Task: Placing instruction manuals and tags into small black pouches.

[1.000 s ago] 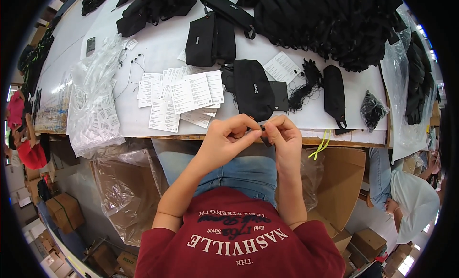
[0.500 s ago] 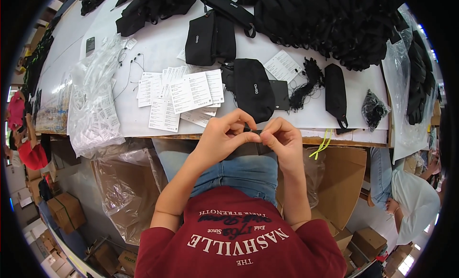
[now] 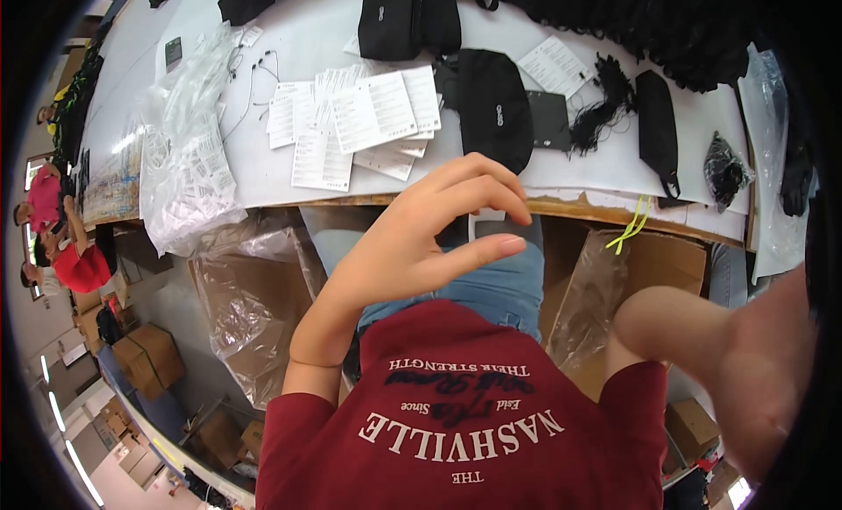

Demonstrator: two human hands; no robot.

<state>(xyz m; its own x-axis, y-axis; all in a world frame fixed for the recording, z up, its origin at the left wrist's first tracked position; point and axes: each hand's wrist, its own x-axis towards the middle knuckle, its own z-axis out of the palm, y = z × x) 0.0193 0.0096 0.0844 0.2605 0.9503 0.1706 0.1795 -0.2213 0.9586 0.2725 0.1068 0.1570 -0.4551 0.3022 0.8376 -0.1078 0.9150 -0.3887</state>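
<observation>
Loose paper cards (image 3: 373, 111) might slip off the tabletop (image 3: 266, 172).
Left hand (image 3: 430, 225), thumb and fingertips parted, hangs below the black pouch (image 3: 496, 115) at upper centre; a careless leftward sweep could cause it. The right hand (image 3: 770, 378) blurs at far right; can't tell its grip.

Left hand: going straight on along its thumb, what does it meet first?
Probably the yellow-green strip by the table, off to the right; depth is unclear, so the left hand might pass above it.

Left hand (image 3: 421, 229) loosely curled
</observation>
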